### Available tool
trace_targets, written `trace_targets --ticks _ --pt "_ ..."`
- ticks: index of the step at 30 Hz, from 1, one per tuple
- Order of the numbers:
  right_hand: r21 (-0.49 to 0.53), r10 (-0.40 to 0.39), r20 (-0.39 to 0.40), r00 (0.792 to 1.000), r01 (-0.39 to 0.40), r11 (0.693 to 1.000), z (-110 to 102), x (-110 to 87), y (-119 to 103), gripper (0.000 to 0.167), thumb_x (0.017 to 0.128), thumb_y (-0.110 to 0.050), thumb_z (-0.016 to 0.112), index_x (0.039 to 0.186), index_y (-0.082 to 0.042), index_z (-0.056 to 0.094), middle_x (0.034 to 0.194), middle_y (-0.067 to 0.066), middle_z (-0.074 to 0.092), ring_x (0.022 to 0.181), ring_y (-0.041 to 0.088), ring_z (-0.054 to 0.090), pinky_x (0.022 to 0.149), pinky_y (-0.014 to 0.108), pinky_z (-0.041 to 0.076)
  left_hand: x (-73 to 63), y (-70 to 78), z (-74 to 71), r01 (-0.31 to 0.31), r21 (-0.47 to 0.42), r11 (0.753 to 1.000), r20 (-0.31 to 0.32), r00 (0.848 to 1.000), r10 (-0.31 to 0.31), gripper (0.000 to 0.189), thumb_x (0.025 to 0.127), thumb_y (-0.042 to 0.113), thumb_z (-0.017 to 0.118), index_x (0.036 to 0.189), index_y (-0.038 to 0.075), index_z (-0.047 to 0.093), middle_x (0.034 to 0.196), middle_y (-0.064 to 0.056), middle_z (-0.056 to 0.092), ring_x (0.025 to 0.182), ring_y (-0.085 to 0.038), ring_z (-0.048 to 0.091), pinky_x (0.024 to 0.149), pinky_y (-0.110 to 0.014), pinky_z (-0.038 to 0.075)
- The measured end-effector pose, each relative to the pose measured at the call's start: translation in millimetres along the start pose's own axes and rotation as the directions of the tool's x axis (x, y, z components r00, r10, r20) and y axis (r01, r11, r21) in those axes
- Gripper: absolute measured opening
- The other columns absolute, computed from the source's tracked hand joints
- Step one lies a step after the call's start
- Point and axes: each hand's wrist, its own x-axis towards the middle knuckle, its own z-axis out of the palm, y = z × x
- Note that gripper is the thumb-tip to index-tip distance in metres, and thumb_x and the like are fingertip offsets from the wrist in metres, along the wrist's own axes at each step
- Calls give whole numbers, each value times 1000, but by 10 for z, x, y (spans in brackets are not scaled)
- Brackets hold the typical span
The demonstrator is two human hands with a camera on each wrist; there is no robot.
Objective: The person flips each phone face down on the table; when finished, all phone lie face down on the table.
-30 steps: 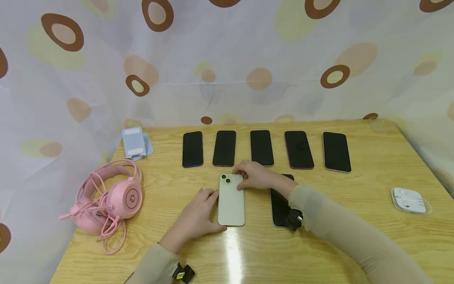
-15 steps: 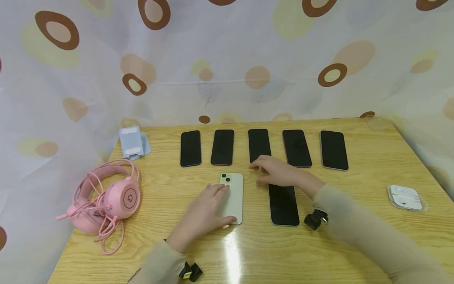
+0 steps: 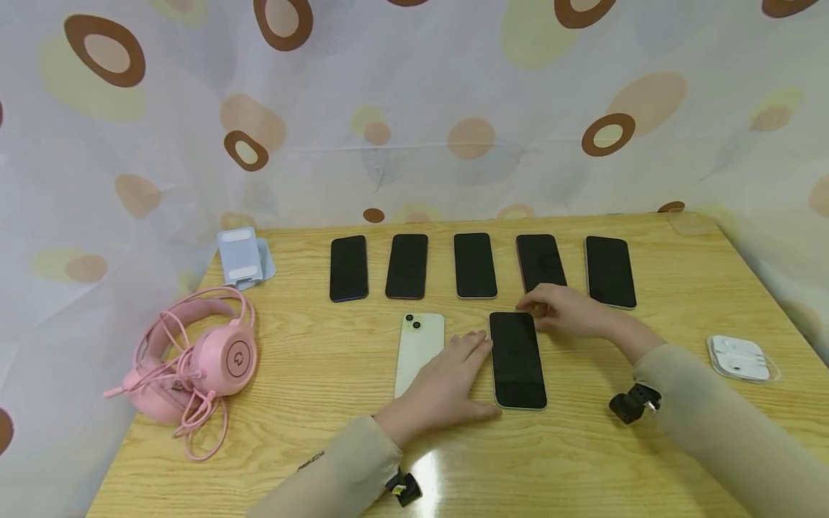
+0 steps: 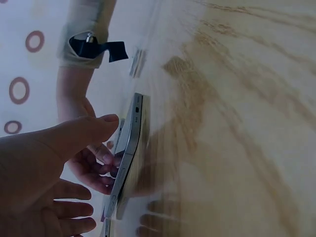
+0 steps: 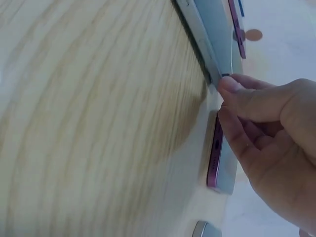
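A smartphone (image 3: pixel 518 363) with a dark screen facing up lies on the wooden table between both hands. My left hand (image 3: pixel 447 388) is at its left side, fingers extended by the left edge and thumb near the bottom corner. In the left wrist view that thumb (image 4: pixel 101 128) stays beside the phone's edge (image 4: pixel 129 148). My right hand (image 3: pixel 566 313) pinches the top right corner, as the right wrist view shows with thumb (image 5: pixel 231 84) and fingertips at the corner. Partly hidden under my left hand, a pale phone (image 3: pixel 419 349) lies back up, its two camera lenses showing.
Several dark-screened phones (image 3: pixel 475 266) stand in a row along the back of the table (image 3: pixel 324 374). Pink headphones (image 3: pixel 207 352) with a tangled cable and a light blue phone stand (image 3: pixel 239 255) sit at left. White earphones in a case (image 3: pixel 738 357) lie at right. A patterned curtain (image 3: pixel 414 108) hangs behind.
Both hands have left the pale phone and moved right to the dark-screened phone. The right hand went first, and the left followed across the pale phone. The phones keep their places.
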Motion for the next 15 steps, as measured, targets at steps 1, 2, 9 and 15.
trace_targets --ticks 1,2,9,15 --pt "16 10 12 1000 -10 1000 1 -11 17 37 83 3 69 119 2 62 99 5 57 83 18 51 74 35 48 22 15 23 0 5 1000 6 1000 0 98 78 59 69 150 5 29 155 -10 23 142 -22 21 112 -33 18" --pt "29 15 26 1000 -16 999 2 -19 30 39 82 1 71 120 3 61 98 4 56 82 18 50 73 34 47 40 29 39 3 9 1000 13 1000 -3 100 77 60 69 150 6 27 156 -10 21 142 -22 20 112 -34 19" --pt "89 50 85 995 -57 994 10 -20 57 60 73 -16 83 125 1 57 98 4 50 82 18 46 71 31 45 107 76 103 32 67 997 40 999 -34 103 77 60 70 150 2 26 156 -14 20 142 -23 20 113 -32 17" --pt "134 67 60 996 -75 988 40 -22 82 57 69 -12 85 119 1 59 93 5 50 80 19 47 69 30 45 135 96 120 39 65 997 70 997 -43 99 79 60 67 149 1 28 155 -13 22 142 -21 20 113 -31 16"
